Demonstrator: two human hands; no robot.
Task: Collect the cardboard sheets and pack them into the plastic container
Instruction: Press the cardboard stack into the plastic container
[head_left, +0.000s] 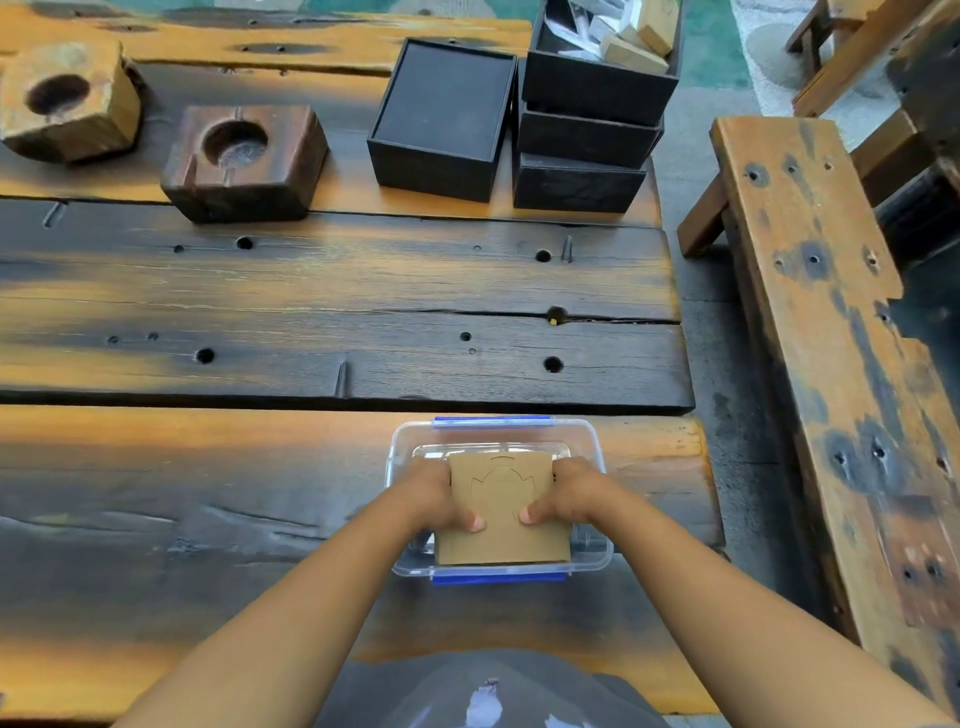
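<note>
A clear plastic container (589, 441) with blue clips stands near the front right of the wooden table. Brown cardboard sheets (501, 514), the top one scored with a gear outline, sit inside its opening, tilted toward me. My left hand (441, 493) grips the stack's left edge, thumb on top. My right hand (566, 491) grips the right edge the same way. How many sheets lie under the top one is hidden.
Far across the table stand two wooden blocks with round hollows (67, 98) (241, 161), a black box (441, 119), and stacked black trays (587, 135) holding scraps. A wooden bench (810, 322) runs along the right, past the table's edge.
</note>
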